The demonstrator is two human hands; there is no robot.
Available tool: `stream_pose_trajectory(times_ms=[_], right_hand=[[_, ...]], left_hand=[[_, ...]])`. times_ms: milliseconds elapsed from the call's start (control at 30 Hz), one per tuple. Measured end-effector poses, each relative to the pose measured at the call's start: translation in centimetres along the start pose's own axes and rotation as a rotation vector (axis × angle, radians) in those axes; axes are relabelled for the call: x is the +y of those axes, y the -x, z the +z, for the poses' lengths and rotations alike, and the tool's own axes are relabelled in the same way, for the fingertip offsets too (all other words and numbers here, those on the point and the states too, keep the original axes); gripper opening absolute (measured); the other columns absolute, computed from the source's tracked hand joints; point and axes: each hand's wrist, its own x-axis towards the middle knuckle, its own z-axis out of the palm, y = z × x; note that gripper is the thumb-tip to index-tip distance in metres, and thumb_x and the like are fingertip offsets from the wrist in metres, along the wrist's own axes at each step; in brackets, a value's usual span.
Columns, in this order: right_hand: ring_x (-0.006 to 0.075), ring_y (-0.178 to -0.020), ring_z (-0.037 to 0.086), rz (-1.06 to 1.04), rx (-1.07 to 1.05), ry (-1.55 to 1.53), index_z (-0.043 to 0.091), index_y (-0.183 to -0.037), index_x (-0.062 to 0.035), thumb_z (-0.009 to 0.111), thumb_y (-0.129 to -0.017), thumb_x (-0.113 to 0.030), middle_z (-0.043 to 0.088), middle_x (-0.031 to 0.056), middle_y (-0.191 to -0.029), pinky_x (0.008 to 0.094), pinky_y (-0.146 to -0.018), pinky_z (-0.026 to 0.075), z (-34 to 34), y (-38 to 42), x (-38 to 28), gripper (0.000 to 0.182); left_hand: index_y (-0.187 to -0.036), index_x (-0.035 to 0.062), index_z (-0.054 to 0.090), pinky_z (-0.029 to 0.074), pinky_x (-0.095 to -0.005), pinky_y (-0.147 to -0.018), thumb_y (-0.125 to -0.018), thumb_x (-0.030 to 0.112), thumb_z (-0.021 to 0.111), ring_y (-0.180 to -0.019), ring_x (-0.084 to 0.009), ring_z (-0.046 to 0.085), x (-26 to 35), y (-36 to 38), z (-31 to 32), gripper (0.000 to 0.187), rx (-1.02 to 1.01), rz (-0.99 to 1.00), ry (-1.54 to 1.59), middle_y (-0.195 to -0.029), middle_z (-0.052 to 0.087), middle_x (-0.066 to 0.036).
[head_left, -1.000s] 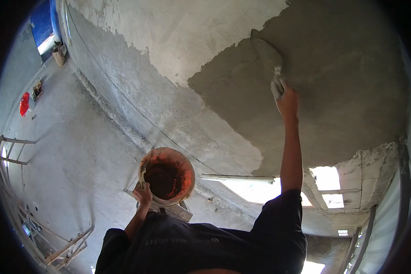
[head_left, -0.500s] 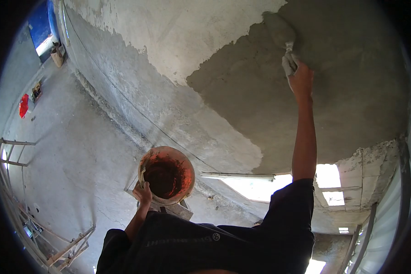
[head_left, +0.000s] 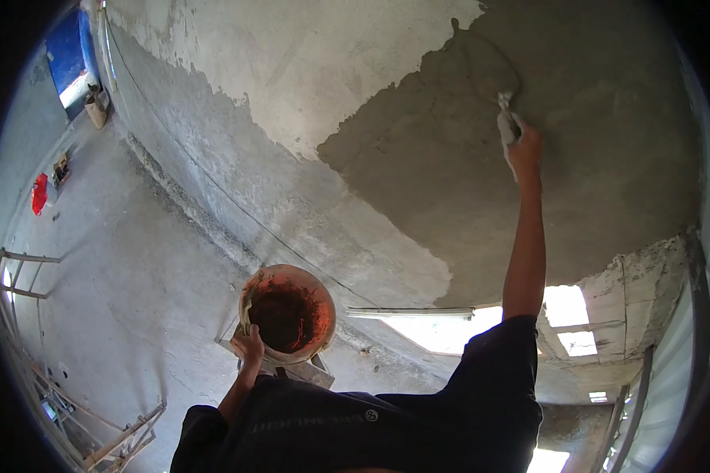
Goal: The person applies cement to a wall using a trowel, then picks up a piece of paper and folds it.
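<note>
my right hand (head_left: 526, 150) curls its fingers round the trowel (head_left: 494, 75), its rounded blade grey like the dark plaster (head_left: 607, 150) beneath; my left hand (head_left: 248, 345) grips the smeared orange bucket's (head_left: 321, 309) edge.

Trowel (head_left: 498, 71) part-hidden (by right hand (head_left: 525, 148)); shirt (head_left: 323, 433) cut off

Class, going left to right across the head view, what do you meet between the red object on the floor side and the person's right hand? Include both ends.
Red object → tan container → orange bucket → right hand.
</note>
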Motion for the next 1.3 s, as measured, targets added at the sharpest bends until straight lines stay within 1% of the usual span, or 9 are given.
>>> stream_pose_trajectory(times_ms=[167, 267, 333, 433, 500, 567, 733, 1067, 1300], right_hand=[[0.0316, -0.071, 0.063, 0.062, 0.172, 0.149, 0.063, -0.096, 0.0000, 0.063, -0.084, -0.029, 0.065, 0.0159, -0.076, 0.0355, -0.062, 0.048, -1.6, 7.2, -2.0, 0.031], [0.0223, -0.057, 0.060, 0.194, 0.063, 0.005, 0.059, -0.095, -0.0013, 0.064, -0.083, -0.025, 0.063, 0.0116, -0.071, 0.0322, -0.053, 0.046, -2.1, 14.6, -3.0, 0.027], [0.0089, -0.047, 0.045, 0.530, -0.228, -0.552, 0.052, -0.091, -0.0044, 0.064, -0.084, -0.018, 0.050, 0.0031, -0.060, 0.0270, -0.042, 0.037, -2.6, 20.7, -4.9, 0.019], [0.0079, -0.047, 0.045, 0.630, -0.485, -0.569, 0.048, -0.096, -0.0082, 0.065, -0.083, -0.015, 0.051, 0.0007, -0.061, 0.0252, -0.039, 0.035, 0.1, 31.8, -4.6, 0.022], [0.0081, -0.052, 0.050, 0.859, -0.607, -0.799, 0.050, -0.108, -0.0091, 0.064, -0.084, -0.016, 0.058, 0.0031, -0.067, 0.0236, -0.042, 0.040, 2.5, 40.7, -4.9, 0.029], [0.0098, -0.057, 0.053, 0.993, -0.599, -1.111, 0.052, -0.117, -0.0086, 0.059, -0.087, -0.019, 0.061, 0.0069, -0.079, 0.0247, -0.048, 0.046, 2.7, 46.6, -8.3, 0.033], [0.0092, -0.057, 0.049, 1.517, -0.676, -1.225, 0.061, -0.097, -0.0004, 0.049, -0.090, -0.029, 0.055, 0.0013, -0.073, 0.0234, -0.049, 0.040, 2.6, 52.2, -17.2, 0.032], [0.0150, -0.060, 0.057, 1.626, -0.442, -1.418, 0.057, -0.088, 0.0003, 0.042, -0.094, -0.028, 0.060, 0.0092, -0.073, 0.0283, -0.054, 0.048, 7.7, 52.4, -16.9, 0.033], [0.0152, -0.056, 0.057, 1.478, -0.546, -1.432, 0.060, -0.092, 0.0029, 0.044, -0.093, -0.030, 0.061, 0.0090, -0.073, 0.0298, -0.050, 0.048, 7.6, 52.1, -16.5, 0.036]], left_hand=[[-0.086, -0.0093, 0.060, 0.043, -0.0454, -0.075, -0.076, 0.025, 0.063, -0.077, -0.0354, 0.057, 1.6, -0.2, -1.3, 0.036, -0.167, -0.107, -0.038, -0.080, 0.062, -0.022], [-0.089, -0.0050, 0.061, 0.042, -0.0453, -0.076, -0.079, 0.028, 0.059, -0.082, -0.0364, 0.057, -8.2, -0.4, 4.1, 0.034, 0.205, 0.373, -0.304, -0.083, 0.062, -0.021], [-0.084, -0.0034, 0.061, 0.043, -0.0443, -0.070, -0.079, 0.027, 0.059, -0.073, -0.0350, 0.058, -7.6, -1.3, 3.5, 0.031, 0.018, 0.219, -0.219, -0.077, 0.062, -0.020], [-0.070, -0.0046, 0.060, 0.045, -0.0437, -0.059, -0.072, 0.029, 0.065, -0.060, -0.0339, 0.059, -1.0, -1.5, 0.3, 0.034, -0.153, 0.057, -0.047, -0.065, 0.061, -0.020], [-0.081, -0.0068, 0.063, 0.046, -0.0393, -0.057, -0.071, 0.021, 0.063, -0.058, -0.0250, 0.060, 1.4, -1.2, -0.4, 0.030, -0.190, -0.050, -0.052, -0.066, 0.062, -0.020], [-0.086, -0.0067, 0.064, 0.047, -0.0383, -0.058, -0.071, 0.019, 0.063, -0.059, -0.0245, 0.060, 3.9, -0.5, -0.8, 0.030, -0.264, 0.041, -0.046, -0.067, 0.062, -0.019], [-0.096, -0.0059, 0.064, 0.047, -0.0351, -0.058, -0.071, 0.015, 0.063, -0.060, -0.0229, 0.061, 7.6, -0.8, -1.6, 0.033, -0.413, 0.422, -0.113, -0.069, 0.063, -0.016], [-0.076, -0.0096, 0.063, 0.048, -0.0329, -0.056, -0.075, 0.010, 0.065, -0.064, -0.0259, 0.064, 17.6, 1.1, -3.6, 0.019, -0.620, 0.838, 0.015, -0.090, 0.066, -0.022], [-0.084, -0.0072, 0.065, 0.047, -0.0317, -0.056, -0.075, 0.011, 0.066, -0.060, -0.0192, 0.060, 18.2, 1.2, -3.0, 0.020, -0.690, 1.084, -0.055, -0.075, 0.065, -0.015]])
